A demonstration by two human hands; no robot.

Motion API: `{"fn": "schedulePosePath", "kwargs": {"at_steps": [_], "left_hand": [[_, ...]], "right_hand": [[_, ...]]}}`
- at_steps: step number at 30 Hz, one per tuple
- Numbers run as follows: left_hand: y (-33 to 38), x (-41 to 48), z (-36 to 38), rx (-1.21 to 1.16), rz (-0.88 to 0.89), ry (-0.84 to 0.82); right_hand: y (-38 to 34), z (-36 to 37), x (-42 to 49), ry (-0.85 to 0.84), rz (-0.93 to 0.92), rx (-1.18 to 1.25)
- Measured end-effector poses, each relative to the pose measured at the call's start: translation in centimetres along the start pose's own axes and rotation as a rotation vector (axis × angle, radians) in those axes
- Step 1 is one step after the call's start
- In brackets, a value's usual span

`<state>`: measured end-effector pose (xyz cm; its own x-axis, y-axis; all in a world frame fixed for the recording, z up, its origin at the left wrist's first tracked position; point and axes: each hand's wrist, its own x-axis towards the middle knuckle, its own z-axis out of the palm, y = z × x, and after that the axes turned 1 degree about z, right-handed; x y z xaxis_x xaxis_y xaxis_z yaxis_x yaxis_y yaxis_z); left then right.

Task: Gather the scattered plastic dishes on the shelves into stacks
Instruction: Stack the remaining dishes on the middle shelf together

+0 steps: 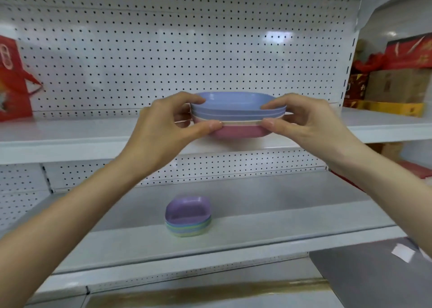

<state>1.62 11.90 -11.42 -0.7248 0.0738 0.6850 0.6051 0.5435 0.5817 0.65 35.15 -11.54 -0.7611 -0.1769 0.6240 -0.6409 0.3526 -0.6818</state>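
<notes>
A stack of plastic dishes (238, 116), blue on top, cream in the middle and pink at the bottom, is at the front of the upper white shelf (70, 139). My left hand (168, 125) grips its left rim, thumb below and fingers on top. My right hand (304, 123) pinches its right rim the same way. Whether the stack rests on the shelf or hangs just above it I cannot tell. On the lower shelf (280, 214) stands a second stack of smaller dishes (188, 216), purple on top with blue and green ones beneath.
White pegboard (163, 38) backs both shelves. A red gift bag (14, 80) stands at the far left of the upper shelf. Red boxes and cardboard cartons (392, 78) fill the neighbouring shelf at the right. A grey surface (374, 277) juts in at the lower right.
</notes>
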Motion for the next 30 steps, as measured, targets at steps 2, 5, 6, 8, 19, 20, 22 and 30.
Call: {"fn": "schedulePosePath", "kwargs": {"at_steps": [2, 5, 6, 8, 19, 20, 22, 30], "left_hand": [[-1.1, 2.0, -0.3, -0.006, -0.031, -0.002], [-2.9, 5.7, -0.9, -0.001, -0.031, 0.001], [-3.5, 7.0, -1.1, 0.005, -0.029, 0.002], [-4.7, 9.7, -1.5, 0.018, -0.039, -0.008], [-12.2, 17.8, -1.3, 0.191, -0.173, -0.193], [-12.2, 17.8, -1.3, 0.211, -0.163, -0.214], [-12.0, 17.8, -1.2, 0.234, -0.15, -0.233], [-11.9, 17.0, -0.6, 0.338, -0.107, -0.215]], "right_hand": [[0.6, 0.8, 2.5, 0.006, -0.006, 0.006], [1.5, 1.8, 6.9, 0.008, -0.016, -0.001], [1.9, 2.0, 8.4, 0.009, -0.015, 0.007], [2.6, 2.5, 11.6, 0.013, -0.031, -0.022], [8.2, 5.4, 21.3, -0.176, 0.033, -0.266], [8.4, 5.4, 21.4, -0.184, 0.045, -0.301], [8.7, 5.0, 21.5, -0.187, 0.055, -0.346], [8.7, 4.1, 21.8, -0.29, 0.021, -0.426]]}}
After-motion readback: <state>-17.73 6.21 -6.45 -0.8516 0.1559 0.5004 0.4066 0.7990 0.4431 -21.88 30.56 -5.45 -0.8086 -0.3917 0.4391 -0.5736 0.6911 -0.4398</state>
